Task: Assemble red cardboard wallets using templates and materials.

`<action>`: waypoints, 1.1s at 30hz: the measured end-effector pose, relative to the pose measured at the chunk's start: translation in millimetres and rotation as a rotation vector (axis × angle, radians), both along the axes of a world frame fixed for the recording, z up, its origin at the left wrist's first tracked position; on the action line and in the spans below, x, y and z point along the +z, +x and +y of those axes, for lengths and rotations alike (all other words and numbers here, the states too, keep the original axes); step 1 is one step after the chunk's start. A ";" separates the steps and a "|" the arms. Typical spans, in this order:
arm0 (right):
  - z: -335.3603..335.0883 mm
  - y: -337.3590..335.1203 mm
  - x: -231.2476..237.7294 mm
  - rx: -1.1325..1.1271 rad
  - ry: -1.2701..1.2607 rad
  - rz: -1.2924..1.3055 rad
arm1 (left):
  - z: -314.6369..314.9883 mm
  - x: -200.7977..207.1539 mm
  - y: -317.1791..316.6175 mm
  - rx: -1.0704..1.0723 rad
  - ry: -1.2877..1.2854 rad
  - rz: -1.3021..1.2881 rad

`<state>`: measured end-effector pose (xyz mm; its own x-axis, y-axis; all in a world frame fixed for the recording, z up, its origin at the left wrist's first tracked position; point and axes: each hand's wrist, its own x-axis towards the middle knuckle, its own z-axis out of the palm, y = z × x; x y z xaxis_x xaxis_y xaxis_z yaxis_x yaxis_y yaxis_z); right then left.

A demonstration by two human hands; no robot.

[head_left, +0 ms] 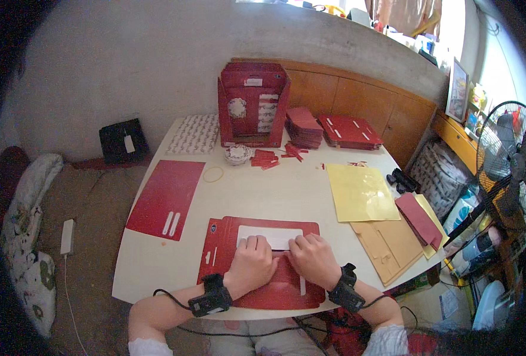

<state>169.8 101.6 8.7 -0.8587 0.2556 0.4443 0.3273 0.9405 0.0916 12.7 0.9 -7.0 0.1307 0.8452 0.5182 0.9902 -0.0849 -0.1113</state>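
Right at the near edge of the table, both bare hands are on a flat red die-cut card point(287, 286), a black strapped device point(211, 295) on the left wrist and its match on the right. The left hand point(254, 267) has its fingers curled over the lower edge of a white rectangular panel point(281, 234) on that card; the right hand point(314, 259), fingers bent too, sits just beside it, near the panel's lower right corner. Whether either is pinching anything, I can't tell from here! Off to the right, a tan folded card point(373, 240) lies partly under a yellow sheet point(363, 193); to the left, there's a plain red sheet point(162, 196). Farther back, a white roll point(237, 155) stands near loose red strips point(265, 159), and behind them rises an upright red display box point(253, 127).
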 end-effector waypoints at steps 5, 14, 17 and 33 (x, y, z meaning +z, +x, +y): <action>-2.9 -0.6 -1.7 -0.048 0.085 -0.071 | -2.8 1.6 0.6 0.020 -0.002 0.029; -5.7 -2.9 -5.4 -0.052 0.228 -0.065 | -0.8 1.9 -2.5 -0.008 -0.065 -0.041; -7.7 -3.0 -1.8 -0.061 0.239 -0.071 | 0.0 4.8 -2.6 -0.013 -0.078 -0.065; -5.2 -4.9 -3.0 -0.065 0.160 -0.043 | -1.1 1.5 -2.1 0.126 -0.070 0.049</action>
